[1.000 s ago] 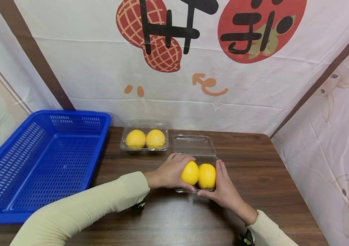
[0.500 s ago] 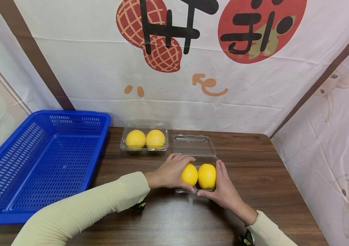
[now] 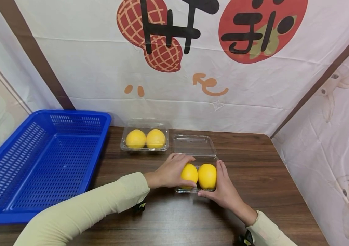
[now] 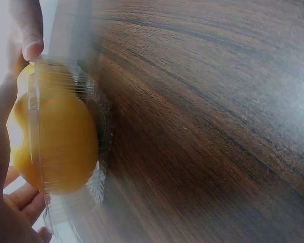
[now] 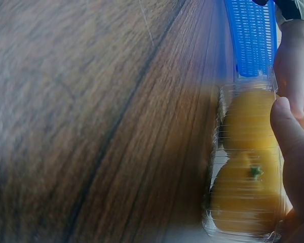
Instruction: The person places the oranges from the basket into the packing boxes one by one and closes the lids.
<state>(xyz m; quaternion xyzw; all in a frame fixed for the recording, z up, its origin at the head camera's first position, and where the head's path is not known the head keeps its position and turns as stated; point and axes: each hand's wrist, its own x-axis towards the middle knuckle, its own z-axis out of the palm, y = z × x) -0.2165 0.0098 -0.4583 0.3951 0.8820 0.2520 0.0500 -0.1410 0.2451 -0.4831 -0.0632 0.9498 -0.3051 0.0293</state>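
Note:
Two yellow lemons sit side by side in a clear plastic clamshell box (image 3: 199, 159) on the table, its lid (image 3: 194, 145) folded back. My left hand (image 3: 169, 171) grips the left lemon (image 3: 189, 176), thumb across its front and fingers behind. At the other end, my right hand (image 3: 225, 188) holds the box beside the right lemon (image 3: 207, 176), with its thumb at the front rim and fingers along the right side. In the right wrist view, that thumb (image 5: 285, 119) lies at the rim, and a green stem end shows on the nearer lemon (image 5: 243, 195) through the ribbed wall.
A second clear box (image 3: 144, 149) with two lemons inside stands against the back curtain (image 3: 94, 75). On the left is a large blue plastic basket (image 3: 95, 160). The brown wooden table (image 3: 254, 171) extends in front and to the right.
The left lemon has turned and settled slightly to the left. My left thumb has slid up and right over its front. The right hand and the box stay in place.

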